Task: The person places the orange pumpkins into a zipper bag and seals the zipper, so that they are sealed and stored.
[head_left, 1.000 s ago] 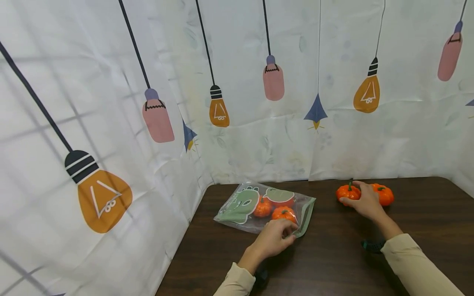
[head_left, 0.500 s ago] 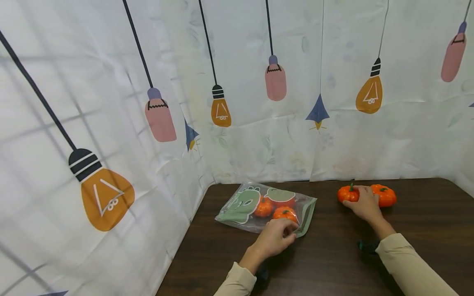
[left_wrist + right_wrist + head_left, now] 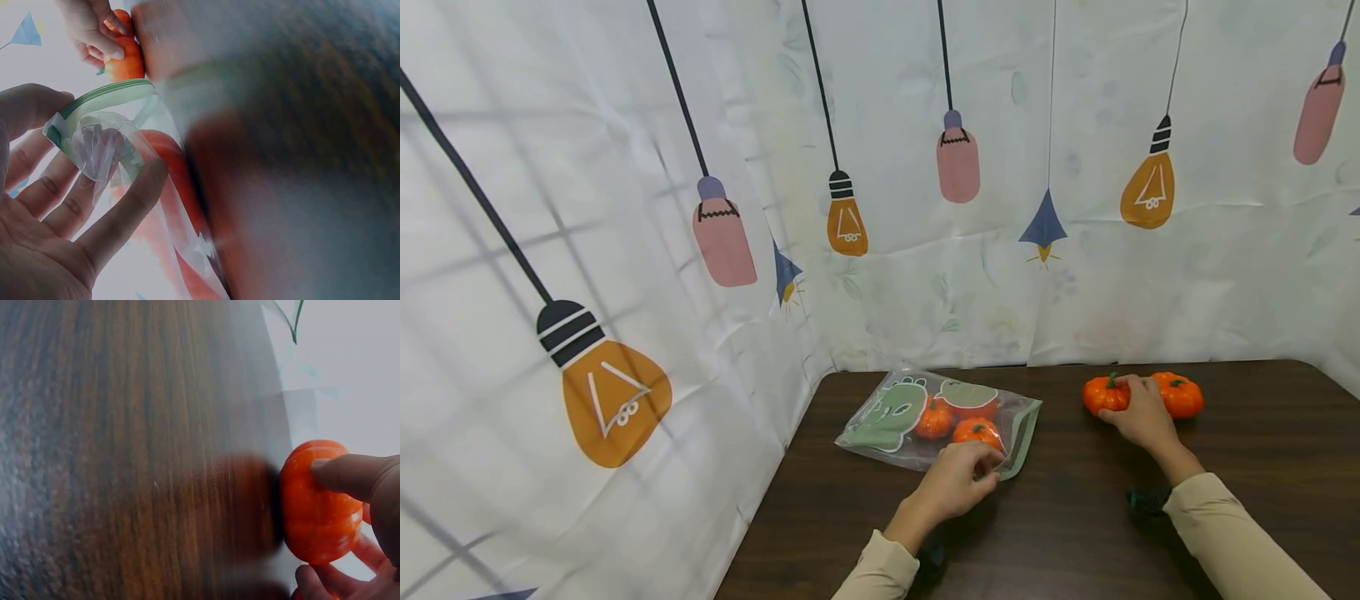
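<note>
On the table's left half lies a clear zip bag (image 3: 917, 462) with a green printed dinosaur and a green zip edge. Small orange pumpkins (image 3: 976, 432) show through its film. My left hand (image 3: 953, 487) holds the bag's near right edge by the zip; in the left wrist view the thumb meets the zip strip (image 3: 106, 94) and the other fingers lie against the film. Farther right, my right hand (image 3: 1146, 417) grips an orange pumpkin (image 3: 1103, 394) with a green stem. Its thumb presses the pumpkin's side in the right wrist view. Another pumpkin (image 3: 1180, 395) sits just right of that hand.
Both hands are over a dark wooden table (image 3: 1060, 533). A white cloth (image 3: 910, 308) printed with hanging lamps stands behind its back edge and along the left side. A dark band (image 3: 1146, 500) sits at the right wrist.
My right hand's fingers have drawn in closer against the pumpkin's right side. The left hand and the bag stay put. The head view has shifted slightly.
</note>
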`<state>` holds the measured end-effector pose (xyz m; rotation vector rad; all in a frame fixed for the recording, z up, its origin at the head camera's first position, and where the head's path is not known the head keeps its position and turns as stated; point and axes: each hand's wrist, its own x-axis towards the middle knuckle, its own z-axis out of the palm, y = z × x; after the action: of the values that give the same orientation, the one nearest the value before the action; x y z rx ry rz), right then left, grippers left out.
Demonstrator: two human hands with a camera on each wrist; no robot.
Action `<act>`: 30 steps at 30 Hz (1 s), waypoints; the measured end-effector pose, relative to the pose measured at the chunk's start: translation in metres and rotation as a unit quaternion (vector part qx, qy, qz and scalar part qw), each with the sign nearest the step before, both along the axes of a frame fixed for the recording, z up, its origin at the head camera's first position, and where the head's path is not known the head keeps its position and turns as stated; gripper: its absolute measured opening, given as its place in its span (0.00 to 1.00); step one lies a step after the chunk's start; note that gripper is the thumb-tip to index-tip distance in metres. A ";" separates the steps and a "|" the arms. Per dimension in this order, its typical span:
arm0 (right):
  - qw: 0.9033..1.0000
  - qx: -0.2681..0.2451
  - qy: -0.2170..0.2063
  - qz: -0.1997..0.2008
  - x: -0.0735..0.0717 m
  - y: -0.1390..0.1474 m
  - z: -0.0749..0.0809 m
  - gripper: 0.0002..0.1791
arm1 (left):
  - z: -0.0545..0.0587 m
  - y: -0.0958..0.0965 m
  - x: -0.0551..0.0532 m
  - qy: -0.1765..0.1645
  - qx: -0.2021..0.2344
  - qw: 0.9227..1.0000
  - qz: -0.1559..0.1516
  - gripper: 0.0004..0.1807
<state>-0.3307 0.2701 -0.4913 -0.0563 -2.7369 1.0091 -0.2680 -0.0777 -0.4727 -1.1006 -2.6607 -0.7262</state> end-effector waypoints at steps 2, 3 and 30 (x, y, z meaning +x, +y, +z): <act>1.000 -0.002 -0.005 0.010 0.000 0.002 0.000 0.38 | 0.000 0.000 0.000 -0.003 0.001 1.000 0.001 0.11; 1.000 -0.004 -0.006 0.015 0.000 0.003 0.000 0.38 | 0.000 0.000 0.000 -0.004 0.001 1.000 0.001 0.11; 0.997 -0.023 -0.003 0.069 0.010 0.010 -0.007 0.39 | -0.002 0.000 -0.002 -0.009 -0.001 1.000 0.003 0.11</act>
<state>-0.3205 0.2804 -0.4987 0.1228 -2.7549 1.1098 -0.2696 -0.0778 -0.4750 -1.0902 -2.6795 -0.7349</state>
